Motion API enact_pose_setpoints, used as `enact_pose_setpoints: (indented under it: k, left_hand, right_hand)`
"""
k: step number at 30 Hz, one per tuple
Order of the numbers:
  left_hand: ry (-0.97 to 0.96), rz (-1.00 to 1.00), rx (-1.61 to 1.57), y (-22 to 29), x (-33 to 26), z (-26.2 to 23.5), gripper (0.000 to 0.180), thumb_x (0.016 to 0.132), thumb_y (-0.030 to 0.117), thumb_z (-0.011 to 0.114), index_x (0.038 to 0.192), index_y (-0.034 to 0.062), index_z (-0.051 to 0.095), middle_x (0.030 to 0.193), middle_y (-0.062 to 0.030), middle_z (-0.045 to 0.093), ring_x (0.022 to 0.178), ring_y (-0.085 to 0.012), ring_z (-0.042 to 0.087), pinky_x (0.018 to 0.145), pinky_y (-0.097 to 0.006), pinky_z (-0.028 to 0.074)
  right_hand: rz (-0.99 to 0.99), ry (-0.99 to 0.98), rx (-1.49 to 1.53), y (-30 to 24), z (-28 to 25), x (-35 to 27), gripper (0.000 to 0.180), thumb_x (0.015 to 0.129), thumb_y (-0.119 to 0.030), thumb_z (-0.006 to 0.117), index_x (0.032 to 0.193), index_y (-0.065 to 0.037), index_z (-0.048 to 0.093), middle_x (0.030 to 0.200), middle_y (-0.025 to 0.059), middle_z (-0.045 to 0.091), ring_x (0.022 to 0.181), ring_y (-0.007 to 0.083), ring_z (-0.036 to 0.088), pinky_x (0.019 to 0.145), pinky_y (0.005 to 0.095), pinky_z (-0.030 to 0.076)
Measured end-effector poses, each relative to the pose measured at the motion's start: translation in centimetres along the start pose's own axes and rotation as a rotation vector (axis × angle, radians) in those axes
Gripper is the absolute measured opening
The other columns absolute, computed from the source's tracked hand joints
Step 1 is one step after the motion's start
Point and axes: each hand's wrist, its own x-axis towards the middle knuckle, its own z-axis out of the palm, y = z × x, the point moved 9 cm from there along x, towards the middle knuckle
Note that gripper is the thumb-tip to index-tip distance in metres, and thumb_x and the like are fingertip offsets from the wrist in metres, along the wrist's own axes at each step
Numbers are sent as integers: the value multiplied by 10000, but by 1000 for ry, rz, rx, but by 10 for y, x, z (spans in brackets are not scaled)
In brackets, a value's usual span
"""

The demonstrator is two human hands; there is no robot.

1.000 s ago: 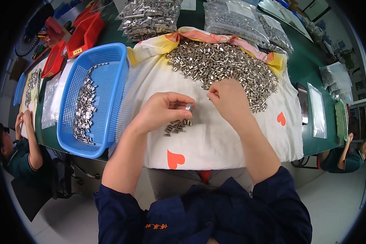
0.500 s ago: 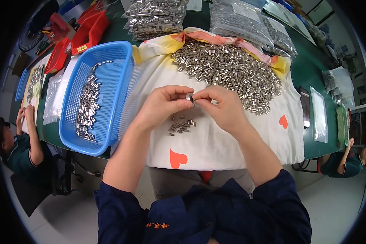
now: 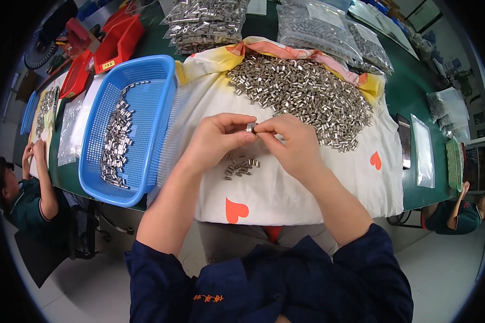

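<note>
My left hand [image 3: 220, 137] pinches a small shiny round metal piece [image 3: 250, 127] between thumb and fingers above the cloth. Against its right side press the closed thumb and fingertips of my right hand [image 3: 295, 141]; whatever they hold is hidden. Just below my hands, a loose group of small metal cylinders [image 3: 242, 167] lies on the white cloth [image 3: 285, 199] with red hearts. Beyond my right hand spreads a big heap of similar silvery cylinders [image 3: 307, 97], bordered by the cloth's rolled, coloured far edge.
At left stands a blue plastic basket [image 3: 152, 134] with many metal cylinders inside. Red bins [image 3: 118, 46] sit behind it. Bagged metal parts [image 3: 205, 27] and more bags [image 3: 318, 32] line the back. A phone-like dark object [image 3: 403, 141] lies right. Co-workers [image 3: 29, 196] sit at both sides.
My right hand has shifted slightly, its fingertips turning at the metal piece, which now shows at a different tilt. My left hand stays nearly in place.
</note>
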Motion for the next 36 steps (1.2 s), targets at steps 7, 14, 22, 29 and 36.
enact_pose_setpoints:
  k: [7, 14, 22, 29, 36]
  left_hand:
    - [-48, -58, 131, -2, 0, 6, 307, 749, 7, 658, 1044, -32, 585, 907, -62, 629, 804, -97, 595, 715, -216, 487]
    - [-149, -124, 145, -5, -3, 17, 300, 749, -15, 649, 1042, -24, 588, 884, -38, 621, 797, -87, 593, 716, -212, 489]
    - [-83, -91, 95, -5, 0, 7, 332, 746, -13, 643, 1068, -15, 561, 954, -60, 625, 828, -102, 586, 737, -228, 483]
    - [-56, -39, -18, -2, 1, 3, 337, 767, 16, 642, 1089, -30, 554, 922, -71, 626, 813, -102, 594, 715, -218, 479]
    - [17, -20, 103, -4, 2, 2, 309, 759, 14, 651, 1053, -41, 573, 898, -81, 635, 803, -100, 599, 706, -211, 479]
  right_hand:
    - [416, -230, 194, 30, 8, -2, 117, 716, -104, 642, 811, -37, 630, 700, 58, 622, 645, 142, 596, 588, 251, 462]
    - [190, -447, -286, 43, -11, 2, 99, 699, -106, 615, 772, -41, 630, 693, 98, 608, 717, 263, 581, 658, 378, 449]
    - [207, -249, -73, 19, -5, 8, 87, 718, -94, 605, 775, -34, 632, 746, 90, 622, 735, 239, 591, 672, 339, 465]
    - [177, -123, 121, 13, 3, 2, 87, 720, -77, 608, 797, -43, 627, 785, 82, 624, 736, 221, 591, 669, 302, 469]
    - [-75, 9, -175, -10, 4, -4, 55, 720, -90, 618, 764, -56, 622, 729, 82, 595, 731, 261, 556, 657, 338, 453]
